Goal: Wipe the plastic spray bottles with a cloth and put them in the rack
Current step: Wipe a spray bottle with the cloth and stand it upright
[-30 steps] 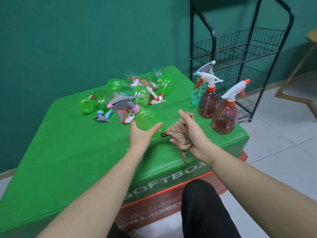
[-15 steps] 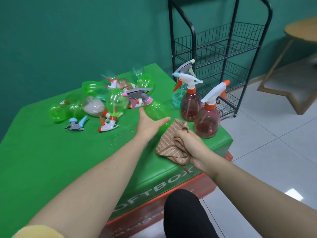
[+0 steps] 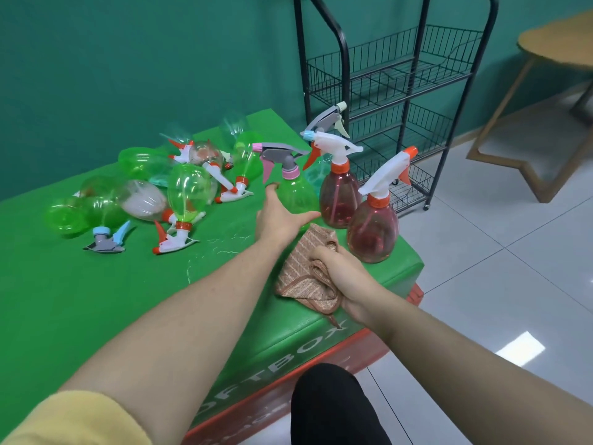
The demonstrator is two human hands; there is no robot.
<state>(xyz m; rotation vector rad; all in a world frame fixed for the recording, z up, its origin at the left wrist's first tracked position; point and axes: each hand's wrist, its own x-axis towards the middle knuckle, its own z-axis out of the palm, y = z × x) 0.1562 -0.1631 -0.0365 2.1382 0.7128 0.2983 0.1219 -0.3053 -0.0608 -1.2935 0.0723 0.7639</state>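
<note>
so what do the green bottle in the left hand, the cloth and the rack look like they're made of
Green bottle: clear tinted plastic, glossy; you can see through it.
Cloth: woven fabric, matte, brownish with pale stripes; it folds and bunches in the right hand.
Rack: thin black wire and tube, probably coated metal.

Left hand [image 3: 280, 220] gripping upright green bottle [image 3: 296, 195], right hand [image 3: 345, 274] clutching cloth [image 3: 305, 274]

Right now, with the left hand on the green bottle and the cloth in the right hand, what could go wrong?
1. The left hand holds the green bottle close beside two upright red bottles; lifting it carelessly might knock them.
2. The nearer red bottle stands near the table edge and could fall to the floor.
3. The cloth, bunched in the right hand, may wipe unevenly.
</note>
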